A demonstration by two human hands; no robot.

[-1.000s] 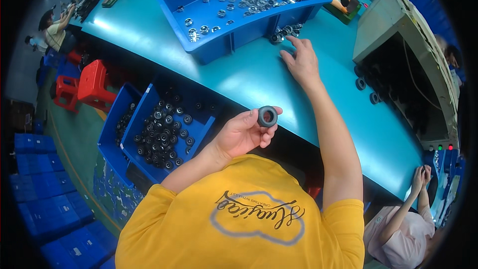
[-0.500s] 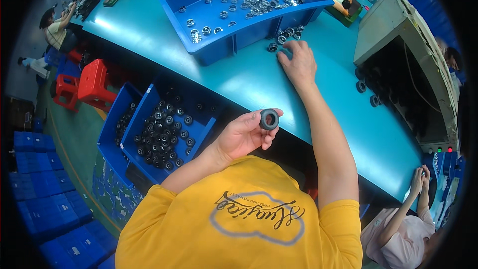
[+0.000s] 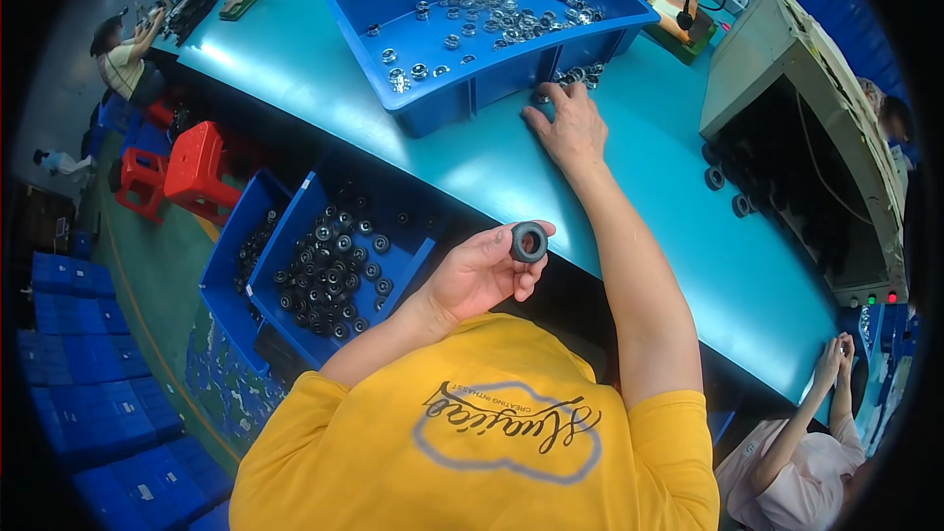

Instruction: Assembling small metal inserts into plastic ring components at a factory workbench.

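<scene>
A thick black rubber ring (image 3: 529,243) is pinched between the thumb and fingers of my left hand (image 3: 475,275), held above my lap near the table edge. My right hand (image 3: 573,128) rests on the teal table, its thumb and bent fingers apart. The fingertips are at a shiny metal hub (image 3: 542,97), and I see no firm grip on it. A small cluster of similar metal parts (image 3: 580,76) lies just beyond those fingers, against the near side of a blue bin (image 3: 423,116). More shiny metal parts (image 3: 501,15) are scattered inside that bin.
Left below the table edge, a blue crate (image 3: 405,280) holds many black ringed wheels. A beige machine (image 3: 787,49) with a dark opening stands at right, black rings (image 3: 714,178) by its mouth. Red stools (image 3: 197,167) are at left. Another person (image 3: 801,462) works at lower right.
My right hand has shifted slightly left, its fingers now at the metal hub nearest me. My left hand still holds the rubber ring in nearly the same place. The view has tilted slightly.
</scene>
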